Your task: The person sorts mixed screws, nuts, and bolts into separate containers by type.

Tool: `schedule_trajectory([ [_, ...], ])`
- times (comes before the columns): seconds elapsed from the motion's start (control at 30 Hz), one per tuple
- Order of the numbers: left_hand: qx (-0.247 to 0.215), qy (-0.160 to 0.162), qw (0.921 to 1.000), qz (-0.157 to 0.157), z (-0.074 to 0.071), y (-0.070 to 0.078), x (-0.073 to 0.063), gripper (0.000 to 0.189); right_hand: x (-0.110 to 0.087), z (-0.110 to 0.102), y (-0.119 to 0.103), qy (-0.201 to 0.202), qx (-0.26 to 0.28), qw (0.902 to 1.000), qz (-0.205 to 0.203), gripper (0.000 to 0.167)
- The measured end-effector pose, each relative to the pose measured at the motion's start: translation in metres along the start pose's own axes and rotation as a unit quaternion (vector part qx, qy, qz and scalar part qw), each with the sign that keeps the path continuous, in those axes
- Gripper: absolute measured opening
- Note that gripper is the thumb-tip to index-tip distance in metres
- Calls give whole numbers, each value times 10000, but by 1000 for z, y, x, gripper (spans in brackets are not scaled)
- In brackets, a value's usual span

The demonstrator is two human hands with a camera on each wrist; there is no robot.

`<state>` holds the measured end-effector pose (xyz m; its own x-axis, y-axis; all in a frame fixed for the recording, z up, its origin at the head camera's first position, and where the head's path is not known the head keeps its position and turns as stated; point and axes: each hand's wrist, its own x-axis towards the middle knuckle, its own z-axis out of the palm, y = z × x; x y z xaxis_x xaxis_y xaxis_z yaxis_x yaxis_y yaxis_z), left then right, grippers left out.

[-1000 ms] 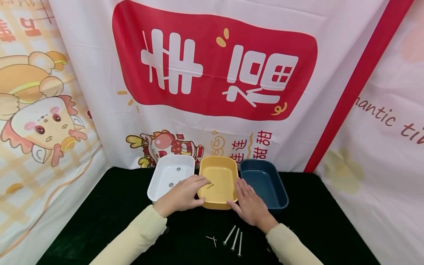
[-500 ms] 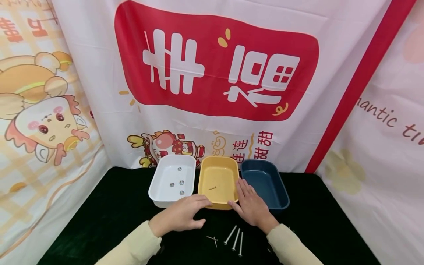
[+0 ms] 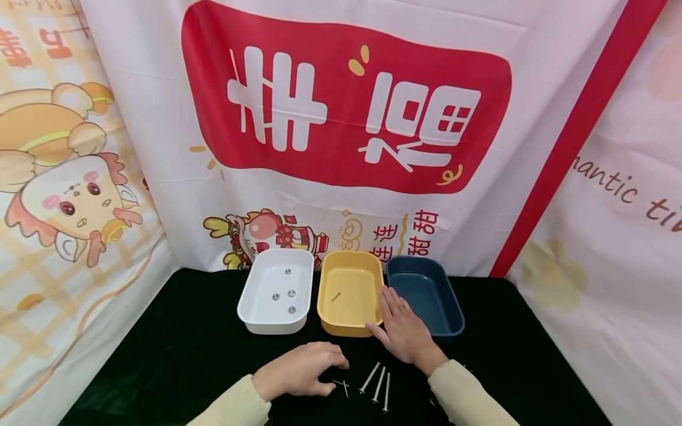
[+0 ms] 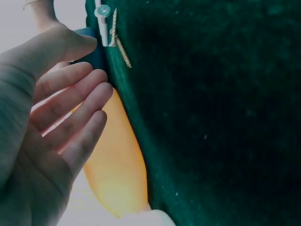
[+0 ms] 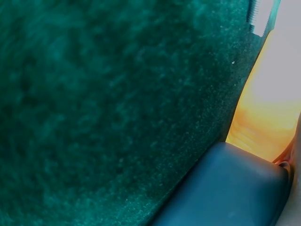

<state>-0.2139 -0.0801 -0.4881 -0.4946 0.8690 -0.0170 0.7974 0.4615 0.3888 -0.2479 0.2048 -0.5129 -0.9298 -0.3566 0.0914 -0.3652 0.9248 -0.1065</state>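
My left hand (image 3: 303, 368) hovers over the dark cloth beside two small crossed screws (image 3: 345, 386), its thumb and fingers apart and holding nothing. In the left wrist view its palm and loosely bent fingers show, with the brass-coloured screws (image 4: 123, 52) just past the fingertips. My right hand (image 3: 404, 332) rests with straight fingers against the right side of the yellow tray (image 3: 358, 324). A single small screw (image 3: 335, 297) lies inside that tray. Three long bolts (image 3: 378, 384) lie on the cloth between the hands.
To the left stands a white tray (image 3: 257, 313) with several small nuts (image 3: 291, 293) in it. A dark blue tray (image 3: 433, 302) stands right of the yellow one. Behind the trays hangs a printed cloth (image 3: 346, 106). Dark green cloth (image 3: 176, 343) covers the table.
My left hand has come away from the yellow tray, down towards the small screws on the cloth. The screw in the tray has shifted and turned slightly. My right hand has stayed in place.
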Motion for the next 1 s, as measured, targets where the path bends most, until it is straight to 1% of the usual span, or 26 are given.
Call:
schedule_trajectory([
  [0.07, 40, -61, 10000, 46, 3, -1, 2, 33, 0, 0, 0, 37, 10, 10000, -19, 91],
  [0.17, 140, -116, 9998, 99, 8, -3, 6, 31, 0, -1, -1, -13, -33, 10000, -4, 91],
  [0.37, 314, -80, 9993, 186, 13, -5, 14, 22, 0, -3, -2, 19, -4, 10000, -21, 91],
  [0.6, 269, -120, 9995, 150, 13, -2, 19, 12, -1, -3, -2, 44, -37, 10000, -30, 91],
  [0.77, 288, -148, 9994, 121, 12, 0, 21, 11, -1, -2, -2, 75, -53, 10000, -37, 90],
  [1.0, 247, -160, 9994, 203, 10, 0, 20, 10, -1, -3, -2, 78, -41, 10000, -36, 90],
])
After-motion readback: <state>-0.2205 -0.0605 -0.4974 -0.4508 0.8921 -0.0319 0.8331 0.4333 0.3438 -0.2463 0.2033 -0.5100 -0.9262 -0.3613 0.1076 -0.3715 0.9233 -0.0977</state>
